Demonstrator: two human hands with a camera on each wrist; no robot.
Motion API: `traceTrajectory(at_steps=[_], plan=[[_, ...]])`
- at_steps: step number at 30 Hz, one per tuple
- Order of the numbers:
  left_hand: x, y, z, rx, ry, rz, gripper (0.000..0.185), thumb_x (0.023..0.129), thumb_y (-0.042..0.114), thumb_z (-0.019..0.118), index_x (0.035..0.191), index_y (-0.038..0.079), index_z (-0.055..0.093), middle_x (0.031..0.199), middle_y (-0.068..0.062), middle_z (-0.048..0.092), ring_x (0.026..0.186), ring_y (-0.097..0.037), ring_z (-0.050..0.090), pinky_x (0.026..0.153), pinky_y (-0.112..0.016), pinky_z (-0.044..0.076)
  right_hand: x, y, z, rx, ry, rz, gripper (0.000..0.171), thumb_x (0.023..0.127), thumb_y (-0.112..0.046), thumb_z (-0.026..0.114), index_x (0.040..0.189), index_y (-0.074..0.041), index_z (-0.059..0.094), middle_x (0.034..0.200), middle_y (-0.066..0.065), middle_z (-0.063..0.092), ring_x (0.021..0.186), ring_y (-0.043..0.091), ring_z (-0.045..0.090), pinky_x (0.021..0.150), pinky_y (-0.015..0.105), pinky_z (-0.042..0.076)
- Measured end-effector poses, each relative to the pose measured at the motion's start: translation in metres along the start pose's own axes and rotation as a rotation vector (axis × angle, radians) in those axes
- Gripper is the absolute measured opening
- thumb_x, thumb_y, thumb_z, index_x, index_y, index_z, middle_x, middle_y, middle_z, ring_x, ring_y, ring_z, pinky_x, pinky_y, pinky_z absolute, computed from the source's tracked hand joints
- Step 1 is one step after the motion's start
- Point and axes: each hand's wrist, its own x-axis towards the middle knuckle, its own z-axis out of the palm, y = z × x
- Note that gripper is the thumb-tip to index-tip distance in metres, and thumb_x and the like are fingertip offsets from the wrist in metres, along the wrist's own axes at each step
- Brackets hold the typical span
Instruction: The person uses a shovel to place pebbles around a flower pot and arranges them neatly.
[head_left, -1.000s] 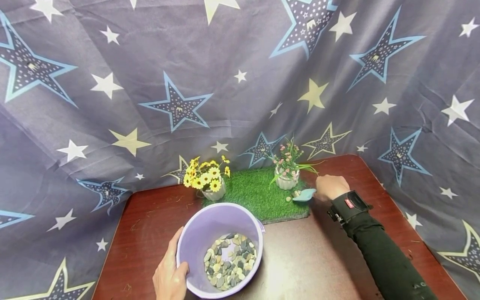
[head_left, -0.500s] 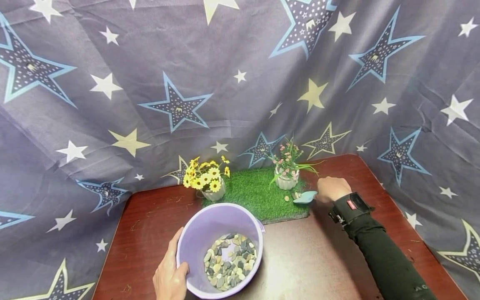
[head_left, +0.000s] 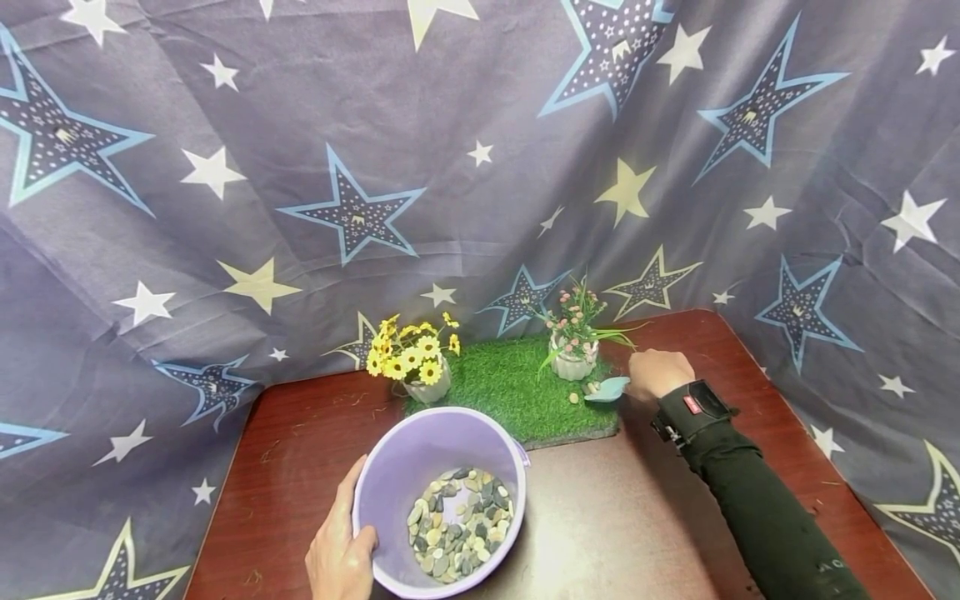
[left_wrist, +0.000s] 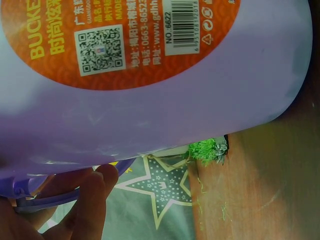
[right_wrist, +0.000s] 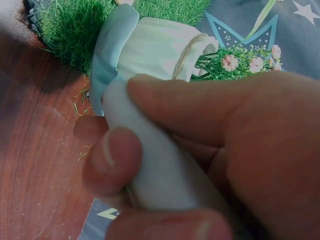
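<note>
1. The right hand (head_left: 660,372) gripped a small blue scoop (head_left: 607,388), fingers wrapped tight round its handle, blade held over the grass mat (head_left: 510,392) just beside the pink-flower pot (head_left: 572,360).
2. A few pebbles (head_left: 576,397) already lay on the grass near that pot.
3. The left hand (head_left: 337,550) steadied the purple bucket (head_left: 397,467) on the table (head_left: 600,517), thumb hooked over the rim, the other fingers hidden.
4. Most of the stones (head_left: 459,521) remained in the bucket, so the spreading looked barely begun.
5. No pebbles showed by the yellow-flower pot (head_left: 427,385).
</note>
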Motion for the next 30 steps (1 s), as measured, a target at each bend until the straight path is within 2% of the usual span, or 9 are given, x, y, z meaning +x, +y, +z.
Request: traceTrajectory(at_steps=[5, 14, 18, 21, 25, 30], plan=[[-0.0005, 0.0001, 0.0002, -0.007, 0.013, 0.006, 0.092, 0.072, 0.005, 0.060, 0.156, 0.039, 0.044, 0.143, -0.007, 0.064, 0.094, -0.032, 0.068, 0.069, -0.040, 0.043, -0.0015, 0.0025, -0.0025, -0.024, -0.036, 0.007, 0.025, 0.091, -0.030, 0.070, 0.073, -0.013, 0.069, 0.065, -0.001, 0.054, 0.062, 0.020, 0.047, 0.055, 0.040, 0.044], [0.0006, 0.0009, -0.0020, -0.003, -0.009, -0.010, 0.094, 0.072, 0.005, 0.060, 0.157, 0.040, 0.042, 0.142, -0.009, 0.064, 0.093, -0.031, 0.067, 0.069, -0.040, 0.042, -0.0027, 0.0043, -0.0059, -0.070, -0.104, 0.001, 0.024, 0.091, -0.030, 0.071, 0.079, -0.009, 0.068, 0.076, 0.007, 0.062, 0.069, 0.024, 0.056, 0.061, 0.046, 0.049], [0.0003, 0.0009, -0.0010, -0.006, -0.006, -0.008, 0.094, 0.072, 0.005, 0.060, 0.157, 0.040, 0.042, 0.143, -0.009, 0.064, 0.093, -0.030, 0.066, 0.070, -0.040, 0.043, -0.0028, 0.0040, -0.0040, -0.076, -0.119, -0.013, 0.027, 0.091, -0.029, 0.070, 0.098, -0.003, 0.074, 0.093, 0.015, 0.072, 0.078, 0.028, 0.065, 0.067, 0.052, 0.054], [0.0004, -0.0002, -0.0011, -0.006, -0.016, -0.010, 0.095, 0.072, 0.005, 0.060, 0.158, 0.040, 0.041, 0.143, -0.009, 0.064, 0.092, -0.030, 0.066, 0.069, -0.041, 0.043, -0.0013, 0.0038, -0.0024, -0.074, -0.118, -0.013, 0.025, 0.091, -0.027, 0.069, 0.098, -0.003, 0.072, 0.094, 0.014, 0.071, 0.078, 0.028, 0.064, 0.068, 0.053, 0.053], [0.0006, -0.0007, -0.0011, -0.005, -0.032, -0.012, 0.094, 0.072, 0.006, 0.060, 0.158, 0.038, 0.041, 0.144, -0.009, 0.064, 0.093, -0.030, 0.067, 0.070, -0.041, 0.043, -0.0012, 0.0048, -0.0021, -0.068, -0.090, -0.010, 0.020, 0.090, -0.026, 0.069, 0.089, -0.005, 0.070, 0.088, 0.012, 0.068, 0.074, 0.026, 0.060, 0.067, 0.052, 0.052], [0.0000, 0.0006, -0.0007, -0.009, -0.014, -0.009, 0.094, 0.072, 0.006, 0.061, 0.158, 0.039, 0.042, 0.144, -0.008, 0.063, 0.093, -0.030, 0.066, 0.072, -0.041, 0.044, -0.0051, 0.0052, -0.0042, -0.064, -0.075, -0.016, 0.022, 0.089, -0.026, 0.071, 0.092, -0.004, 0.071, 0.087, 0.012, 0.068, 0.072, 0.026, 0.060, 0.065, 0.051, 0.052]])
